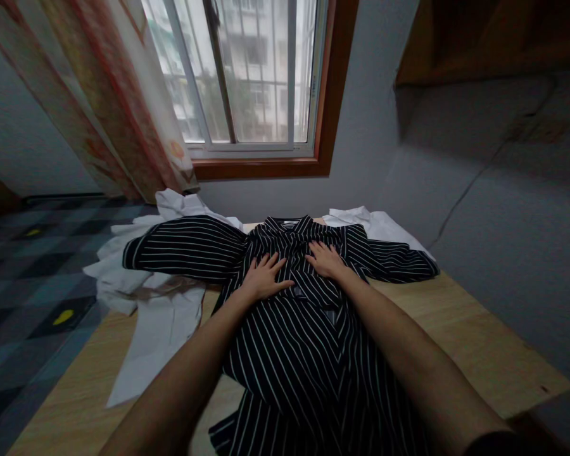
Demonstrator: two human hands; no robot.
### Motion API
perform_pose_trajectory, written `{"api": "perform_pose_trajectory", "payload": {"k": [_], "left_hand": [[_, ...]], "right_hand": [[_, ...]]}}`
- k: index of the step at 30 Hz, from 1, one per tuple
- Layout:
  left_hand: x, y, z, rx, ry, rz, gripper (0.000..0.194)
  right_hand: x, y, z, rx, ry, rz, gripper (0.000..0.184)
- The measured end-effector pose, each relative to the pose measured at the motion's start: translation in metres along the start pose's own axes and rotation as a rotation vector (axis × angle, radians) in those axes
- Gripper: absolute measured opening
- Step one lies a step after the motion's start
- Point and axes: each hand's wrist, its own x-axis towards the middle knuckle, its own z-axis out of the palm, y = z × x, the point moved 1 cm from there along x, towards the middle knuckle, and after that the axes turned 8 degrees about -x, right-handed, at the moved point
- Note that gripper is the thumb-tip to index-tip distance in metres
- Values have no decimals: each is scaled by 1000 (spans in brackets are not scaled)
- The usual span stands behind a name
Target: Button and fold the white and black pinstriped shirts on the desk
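A black shirt with thin white stripes (289, 342) lies spread out, front up, on a light wooden table (479, 342), its sleeves stretched to both sides. My left hand (265, 276) rests flat on the shirt's chest, fingers spread. My right hand (325, 258) presses flat on the chest just beside it, close below the collar (287, 225). Neither hand grips the cloth.
White garments (156, 316) lie under and left of the shirt, hanging over the table's left edge; another white piece (375, 223) lies at the back right. A window (247, 76) with a patterned curtain (118, 101) is behind. A grey wall runs along the right. Chequered floor lies left.
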Motion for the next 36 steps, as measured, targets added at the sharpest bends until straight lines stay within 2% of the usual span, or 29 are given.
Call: {"api": "perform_pose_trajectory", "payload": {"k": [4,8,10,12,14,16,18,20,24,27,29,32,34,36], "left_hand": [[-7,-1,0,28,-14,3,86],[-12,-1,-3,11,105,41,70],[-16,1,-6,-12,187,122,54],[-23,6,-12,-38,245,231,42],[-33,17,-17,-55,226,366,35],[-46,33,-20,-44,124,507,35],[-58,49,-19,7,-2,610,36],[-67,62,-14,76,-80,653,33],[-72,71,-4,171,-84,631,26],[-72,69,-4,174,-107,623,25],[-73,68,-12,94,-131,605,23],[-76,66,-33,-213,-187,533,20],[-78,65,-49,-479,-281,500,19],[-79,65,-62,-681,-403,497,18]], "right_hand": [[-3,-10,-8,-45,175,34,44],[-32,-22,-30,118,295,-25,36],[-61,-26,-47,244,327,-144,34],[-96,-30,-63,292,291,-391,31],[-130,-31,-71,232,204,-618,30],[-157,-29,-70,132,137,-697,28],[-174,-24,-63,30,119,-643,26],[-182,-20,-53,-74,135,-533,27],[-184,-16,-40,-250,157,-388,26],[-182,-14,-40,-221,120,-331,22],[-178,-9,-45,-13,97,-288,22],[-171,0,-53,512,48,-196,19],[-168,2,-57,807,-42,-126,16],[-168,-3,-59,953,-178,-145,14]]}}
